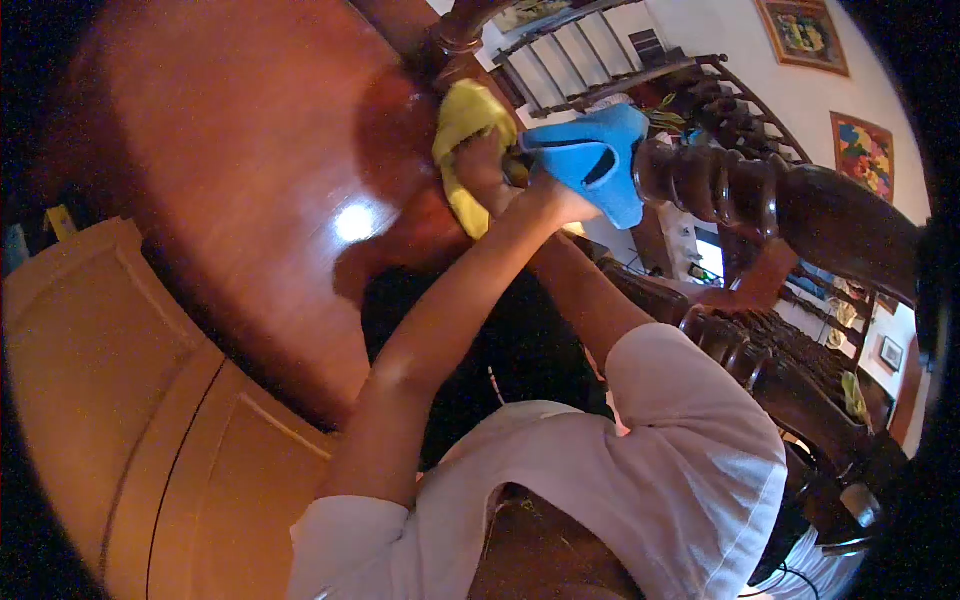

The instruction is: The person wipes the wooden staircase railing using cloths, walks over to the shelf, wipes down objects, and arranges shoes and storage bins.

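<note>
My arms cross in front of me. My left hand (572, 203) reaches up to a blue cloth (590, 150), which is folded over its fingers and hides most of them. The cloth lies against the end of a dark turned wooden baluster (715, 180). My right hand (482, 165) has its fingers curled into a yellow cloth (465, 115), part of which hangs down below the hand. Just beyond the yellow cloth is dark wood of the railing (460, 35); whether the cloth touches it I cannot tell.
A glossy reddish-brown wooden surface (250, 130) fills the upper left. Tan panelled wood (120, 400) is at lower left. More turned balusters (750, 360) run along the right. Beyond are a lower room, another stair railing (590, 65) and framed pictures (803, 35).
</note>
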Available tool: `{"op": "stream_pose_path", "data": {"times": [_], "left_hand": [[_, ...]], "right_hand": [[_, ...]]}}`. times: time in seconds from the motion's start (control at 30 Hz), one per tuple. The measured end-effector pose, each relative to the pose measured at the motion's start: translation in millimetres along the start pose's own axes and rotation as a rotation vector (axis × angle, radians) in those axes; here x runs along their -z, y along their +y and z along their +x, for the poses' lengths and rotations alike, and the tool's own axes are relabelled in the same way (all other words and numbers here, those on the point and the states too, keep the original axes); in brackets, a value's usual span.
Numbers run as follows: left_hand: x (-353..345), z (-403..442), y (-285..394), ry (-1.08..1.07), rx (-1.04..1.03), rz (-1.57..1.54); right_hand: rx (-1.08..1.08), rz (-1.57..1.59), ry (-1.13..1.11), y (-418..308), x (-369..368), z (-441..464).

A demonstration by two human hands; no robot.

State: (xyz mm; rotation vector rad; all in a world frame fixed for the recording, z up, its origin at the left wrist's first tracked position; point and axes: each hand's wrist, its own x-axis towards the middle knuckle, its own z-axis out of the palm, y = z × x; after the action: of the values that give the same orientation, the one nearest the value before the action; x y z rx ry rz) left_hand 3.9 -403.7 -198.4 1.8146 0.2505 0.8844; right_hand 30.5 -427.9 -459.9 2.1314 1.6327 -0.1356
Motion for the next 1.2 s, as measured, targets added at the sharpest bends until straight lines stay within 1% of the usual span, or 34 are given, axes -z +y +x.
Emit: {"op": "stream_pose_path", "data": {"times": [0.07, 0.1, 0.17, 0.2, 0.23, 0.27, 0.3, 0.33, 0.4, 0.43, 0.47, 0.5, 0.53, 0.6, 0.67, 0.7, 0.73, 0.77, 0.8, 0.87, 0.9, 0.93, 0.97, 1.0, 1.03, 1.07, 1.13, 1.17, 1.2], "left_hand": [[-3, -4, -4, -0.036, 0.014, 0.013], [-4, -7, -5, -0.049, 0.020, 0.020], [-6, -11, -7, -0.072, 0.029, 0.040], [-6, -11, -7, -0.082, 0.033, 0.050], [-6, -12, -6, -0.094, 0.035, 0.059], [-4, -11, -2, -0.101, 0.024, 0.048], [6, -10, 2, -0.145, 0.052, 0.098], [14, -10, 4, -0.189, 0.078, 0.150], [5, -32, -11, -0.108, 0.266, 0.311], [-13, -44, -49, -0.068, 0.257, 0.220], [-30, -54, -89, -0.030, 0.248, 0.126], [-34, -65, -103, -0.037, 0.222, 0.117], [-31, -76, -113, -0.173, 0.250, 0.171], [-29, -99, -128, -0.441, 0.315, 0.291], [-39, -120, -141, -0.448, 0.663, 0.469], [-38, -120, -133, -0.453, 0.650, 0.473], [-34, -121, -119, -0.386, 0.658, 0.411], [-32, -122, -105, -0.317, 0.666, 0.352], [-27, -122, -99, -0.325, 0.658, 0.362], [-17, -126, -96, -0.497, 0.580, 0.629], [-13, -128, -100, -0.360, 0.775, 0.450], [-3, -125, -84, -0.357, 0.761, 0.468], [12, -125, -57, -0.182, 0.636, 0.334], [20, -127, -40, -0.020, 0.511, 0.193], [16, -136, -84, 0.131, 0.350, 0.255], [19, -133, -62, 0.114, 0.343, 0.249], [37, -104, 19, 0.022, 0.479, -0.103], [35, -99, 38, 0.002, 0.453, -0.112], [33, -94, 54, 0.010, 0.393, -0.065]], "right_hand": [[0.243, 0.042, 0.396, -2, 52, -45], [0.238, 0.041, 0.400, -3, 54, -52], [0.122, -0.212, 0.131, -4, 43, -64], [0.114, -0.212, 0.131, -9, 22, -68], [-0.158, 0.393, 0.157, -17, -25, -75], [-0.435, 0.994, 0.185, -19, -59, -82], [-0.453, 0.989, 0.195, -14, -63, -95], [-0.390, 1.222, 0.256, -7, -74, -114], [-0.222, 1.676, 0.398, 13, -81, -151], [-0.226, 1.667, 0.429, 22, -66, -165], [-0.154, 1.576, 0.390, 33, -36, -180], [-0.088, 1.482, 0.348, 49, -3, -191], [-0.664, 1.517, -0.288, 67, 42, -199], [-0.504, 2.198, 0.160, 78, 83, -211], [-0.479, 2.662, 0.193, 97, 123, -209], [-0.522, 2.781, 0.290, 102, 133, -196], [-0.638, 2.881, 0.312, 112, 131, -174], [-0.600, 2.895, 0.217, 118, 123, -158], [-0.534, 2.939, 0.161, 124, 93, -135], [-0.798, 2.810, 0.085, 119, 81, -123], [-0.785, 2.824, 0.093, 111, 72, -123], [-0.949, 2.824, 0.074, 103, 65, -122], [-1.119, 2.814, 0.050, 95, 63, -123], [-0.911, 2.693, 0.030, 82, 98, -153], [-0.723, 2.548, 0.039, 67, 142, -185], [-0.564, 2.403, 0.073, 53, 188, -217], [-0.420, 2.952, -0.270, 56, 80, -181], [-0.240, 2.896, -0.158, 57, 104, -202], [-0.067, 2.824, -0.046, 50, 145, -233]]}}
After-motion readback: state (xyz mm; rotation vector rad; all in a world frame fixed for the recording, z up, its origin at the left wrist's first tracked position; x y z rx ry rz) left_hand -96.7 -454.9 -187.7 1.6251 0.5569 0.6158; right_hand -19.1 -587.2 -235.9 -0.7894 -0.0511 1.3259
